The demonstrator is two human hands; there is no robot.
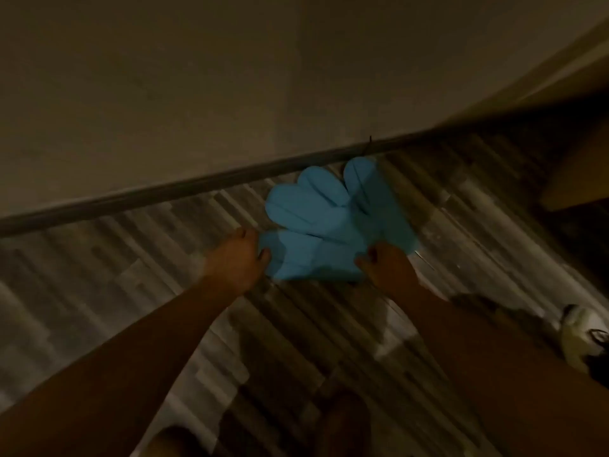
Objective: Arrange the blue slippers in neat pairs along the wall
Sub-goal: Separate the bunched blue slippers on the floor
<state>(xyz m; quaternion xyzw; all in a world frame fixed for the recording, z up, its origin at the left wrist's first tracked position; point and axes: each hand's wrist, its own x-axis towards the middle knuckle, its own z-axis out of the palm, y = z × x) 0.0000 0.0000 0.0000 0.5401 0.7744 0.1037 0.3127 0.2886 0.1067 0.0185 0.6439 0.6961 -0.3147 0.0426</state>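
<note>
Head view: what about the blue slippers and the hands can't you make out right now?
- Blue slippers: motion blur and dim light merge them, so their count and pairing are unclear.
- Slipper heels: covered by the left hand and right hand.
- Grip: fingers are blurred, so I cannot tell whether either hand clasps a slipper or only presses on it.
- Pale shoe: cut off by the right edge.

- The slippers point(333, 222) were light blue, all one plain colour with no pattern.
- The floor point(138, 258) had a pattern of grey and brownish planks, some pale and some dark.
- The wall point(197, 77) was plain beige.
- The baseboard point(131, 197) was dark grey.
- A shoe point(580, 338) at the right edge was off-white with black parts.
</note>
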